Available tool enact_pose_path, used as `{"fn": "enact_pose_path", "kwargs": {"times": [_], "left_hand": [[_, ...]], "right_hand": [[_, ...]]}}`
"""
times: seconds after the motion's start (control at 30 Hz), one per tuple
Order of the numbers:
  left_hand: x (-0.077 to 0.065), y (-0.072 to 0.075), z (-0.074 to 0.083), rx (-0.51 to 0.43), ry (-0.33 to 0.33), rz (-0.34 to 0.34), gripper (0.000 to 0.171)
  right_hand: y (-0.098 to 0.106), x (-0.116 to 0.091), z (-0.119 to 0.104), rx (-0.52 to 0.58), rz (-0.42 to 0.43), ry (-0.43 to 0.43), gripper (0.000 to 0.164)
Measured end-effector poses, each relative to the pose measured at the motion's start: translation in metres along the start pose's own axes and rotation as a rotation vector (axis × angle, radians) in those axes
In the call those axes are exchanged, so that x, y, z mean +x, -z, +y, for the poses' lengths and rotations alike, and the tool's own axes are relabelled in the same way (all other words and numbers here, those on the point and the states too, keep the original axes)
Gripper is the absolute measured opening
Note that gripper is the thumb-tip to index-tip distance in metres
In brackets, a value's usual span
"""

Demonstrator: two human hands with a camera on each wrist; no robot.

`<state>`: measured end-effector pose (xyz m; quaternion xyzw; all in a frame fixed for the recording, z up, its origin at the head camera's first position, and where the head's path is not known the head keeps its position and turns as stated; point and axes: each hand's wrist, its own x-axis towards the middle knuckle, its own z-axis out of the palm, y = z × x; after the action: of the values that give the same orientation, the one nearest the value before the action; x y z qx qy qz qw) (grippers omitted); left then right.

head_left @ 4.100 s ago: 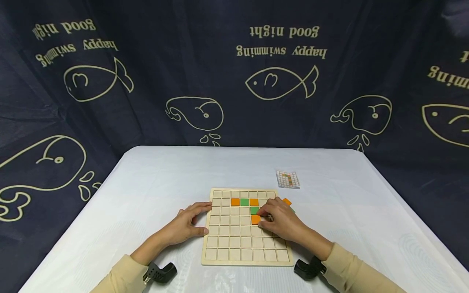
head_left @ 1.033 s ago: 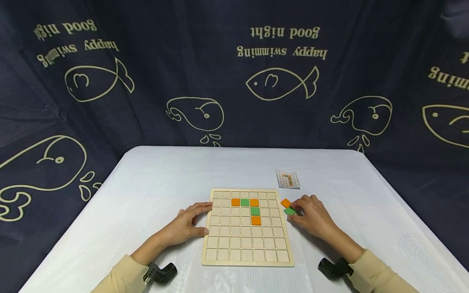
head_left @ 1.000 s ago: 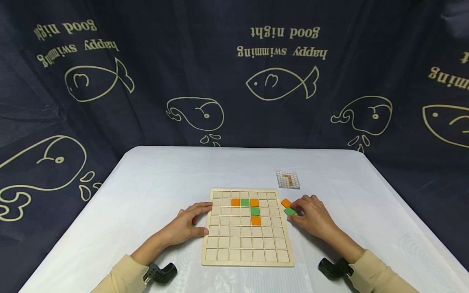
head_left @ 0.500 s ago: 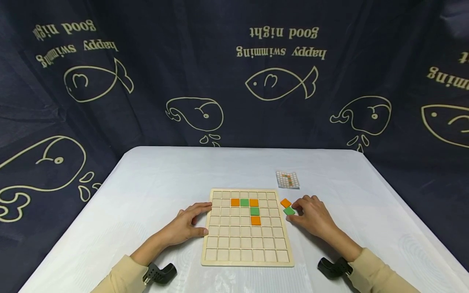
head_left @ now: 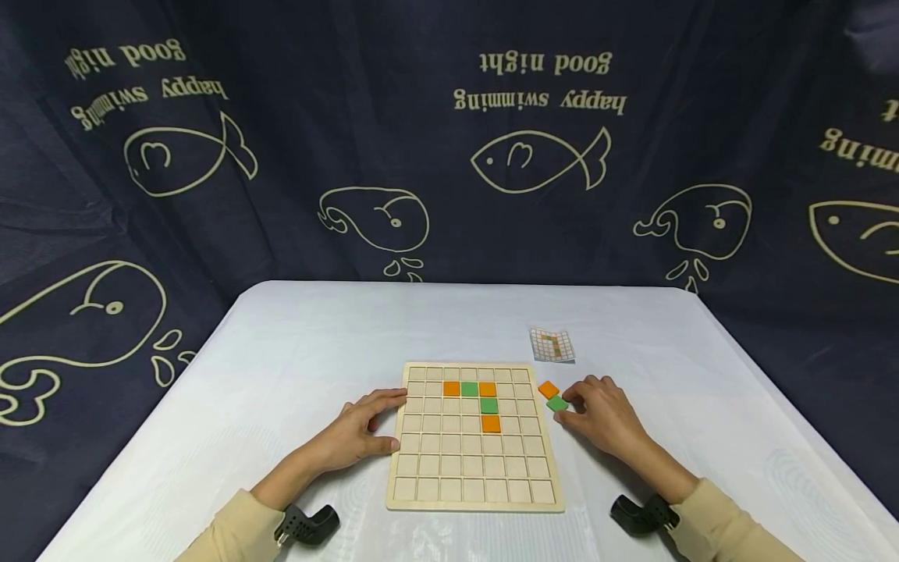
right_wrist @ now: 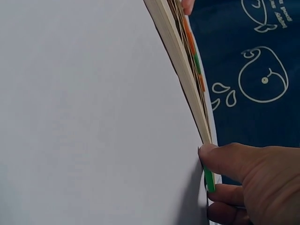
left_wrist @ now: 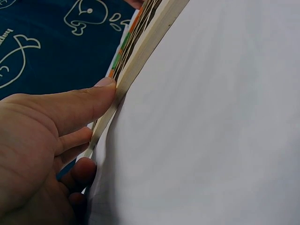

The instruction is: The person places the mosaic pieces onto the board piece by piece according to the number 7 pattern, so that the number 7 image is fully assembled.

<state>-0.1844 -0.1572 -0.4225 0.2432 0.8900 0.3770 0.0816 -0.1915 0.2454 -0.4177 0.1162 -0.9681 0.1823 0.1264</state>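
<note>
A square wooden grid board lies on the table with orange and green square tiles set in some of its cells. My left hand rests against the board's left edge, its thumb and fingertips touching the side. Right of the board, my right hand has thumb and forefinger at opposite edges of a loose green tile, pinching it low at the table. An orange tile lies just behind it. In the right wrist view the green tile shows edge-on between thumb and forefinger.
A small pattern card with a printed coloured grid lies behind the loose tiles. The white-covered table ends at a dark hanging cloth with fish and whale drawings. Each wrist carries a black camera mount.
My right hand has left the lowest orange tile on the board and moved right to the loose green tile, which has since shifted very slightly. My left hand has stayed put.
</note>
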Motion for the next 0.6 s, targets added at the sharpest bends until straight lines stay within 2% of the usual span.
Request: {"fn": "enact_pose_path", "kwargs": {"times": [0.6], "left_hand": [[0.0002, -0.0005, -0.0010, 0.001, -0.001, 0.000, 0.069]], "right_hand": [[0.0009, -0.0022, 0.0055, 0.040, 0.026, -0.003, 0.020]]}}
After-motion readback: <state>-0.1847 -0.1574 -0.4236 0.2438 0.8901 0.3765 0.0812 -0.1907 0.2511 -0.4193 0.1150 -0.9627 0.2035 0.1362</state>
